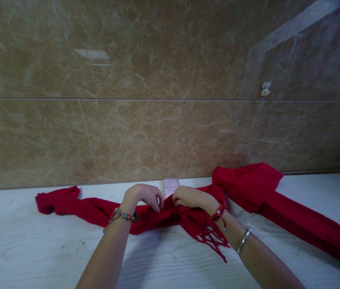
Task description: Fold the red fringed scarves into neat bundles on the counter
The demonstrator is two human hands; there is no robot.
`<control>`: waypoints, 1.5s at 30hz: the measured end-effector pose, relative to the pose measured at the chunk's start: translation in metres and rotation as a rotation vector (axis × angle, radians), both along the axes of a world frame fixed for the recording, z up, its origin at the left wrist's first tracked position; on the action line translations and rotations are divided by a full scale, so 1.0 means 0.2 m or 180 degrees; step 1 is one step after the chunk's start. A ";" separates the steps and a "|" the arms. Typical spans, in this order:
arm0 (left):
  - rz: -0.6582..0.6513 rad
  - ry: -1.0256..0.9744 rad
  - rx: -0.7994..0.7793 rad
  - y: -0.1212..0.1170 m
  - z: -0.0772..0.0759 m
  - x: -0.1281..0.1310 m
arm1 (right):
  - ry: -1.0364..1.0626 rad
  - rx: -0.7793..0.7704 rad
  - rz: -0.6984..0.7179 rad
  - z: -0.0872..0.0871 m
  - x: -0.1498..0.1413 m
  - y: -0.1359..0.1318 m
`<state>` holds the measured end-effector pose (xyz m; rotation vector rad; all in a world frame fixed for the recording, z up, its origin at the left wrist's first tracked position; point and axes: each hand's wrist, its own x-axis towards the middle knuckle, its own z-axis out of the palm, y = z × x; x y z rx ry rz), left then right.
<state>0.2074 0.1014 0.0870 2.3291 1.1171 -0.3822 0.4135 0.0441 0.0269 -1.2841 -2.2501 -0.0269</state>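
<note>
A long red scarf (pixel 97 211) lies bunched in a narrow strip across the white surface, with knotted fringe (pixel 213 239) spread toward me near its right part. My left hand (pixel 149 196) bends down over the middle of the strip, its fingers closed on the cloth. Just right of it, my right hand (pixel 189 197) has its curled fingers pinching the same scarf. The fingertips of both hands are partly hidden. More red cloth (pixel 248 188) lies folded at the right and runs off the lower right edge; whether it joins the scarf I cannot tell.
Behind the hands, a phone (pixel 170 185) showing timer-like digits rests against the brown marbled tile wall (pixel 163 136). The wall rises along the back edge of the white wood-grain surface (pixel 37 249). A small white fixture (pixel 265 88) sits on the wall at upper right.
</note>
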 end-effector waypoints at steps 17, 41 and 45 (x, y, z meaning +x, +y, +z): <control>0.0060 -0.1201 0.2477 -0.06 0.15 0.02 | 0.0524 -0.0196 0.0772 0.29 -0.05 0.14; 0.0474 -0.0562 0.2305 -0.05 0.12 0.01 | 0.2797 0.1162 0.0072 0.46 0.15 0.10; 0.1363 -0.0363 0.2609 -0.01 0.13 -0.06 | 0.2999 0.1994 -0.0410 0.49 0.22 0.06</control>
